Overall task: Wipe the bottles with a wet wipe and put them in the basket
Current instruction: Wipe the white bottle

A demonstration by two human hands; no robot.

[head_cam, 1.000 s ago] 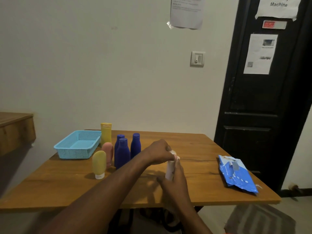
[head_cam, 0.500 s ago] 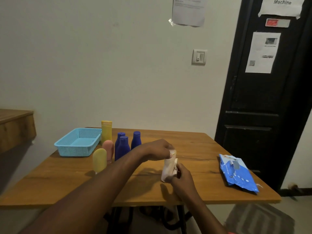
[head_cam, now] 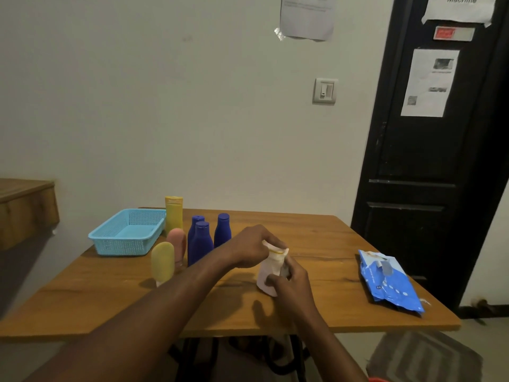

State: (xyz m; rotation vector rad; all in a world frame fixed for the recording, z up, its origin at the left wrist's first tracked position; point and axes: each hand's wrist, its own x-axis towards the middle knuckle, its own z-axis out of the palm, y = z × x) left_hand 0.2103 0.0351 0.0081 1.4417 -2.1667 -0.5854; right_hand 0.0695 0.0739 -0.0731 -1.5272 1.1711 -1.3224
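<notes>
Wooden table | left hand and right hand grip upright white-wipe-wrapped bottle | light-blue plastic mesh basket leftward, left hand nearer

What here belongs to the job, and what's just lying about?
Job: held white bottle; three dark blue bottles; tall yellow bottle; pale yellow rounded tube; pink rounded tube; light blue mesh basket; blue wipe packet.
Idle: white wall switch; black door.

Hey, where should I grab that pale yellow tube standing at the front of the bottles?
Grip the pale yellow tube round its wide middle, coming from the near left side. It stands upright on a small cap, so it is likely tippy, and the pink tube crowds its far right.
</notes>
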